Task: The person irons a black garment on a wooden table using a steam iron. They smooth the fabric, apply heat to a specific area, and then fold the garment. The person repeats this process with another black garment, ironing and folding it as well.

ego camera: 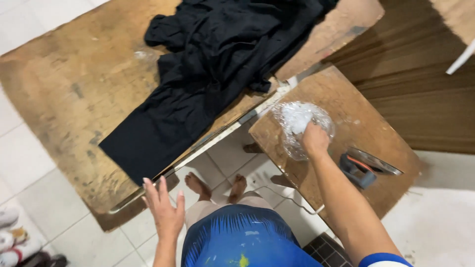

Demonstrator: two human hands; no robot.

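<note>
Your right hand [315, 139] sits in a clear plastic bowl [302, 128], its fingers curled shut inside, though you cannot tell what they grip through the glare. The bowl rests on the small wooden desk [368, 123], near its upper left edge. Just right of the bowl lies an iron [368, 165], flat on the same desk. Left of the bowl, across a narrow gap, a black garment [208, 74] spreads over the large wooden desk [64, 94]. Your left hand [166, 210] hovers well left of the bowl, below the large desk's edge, fingers spread open and holding nothing.
</note>
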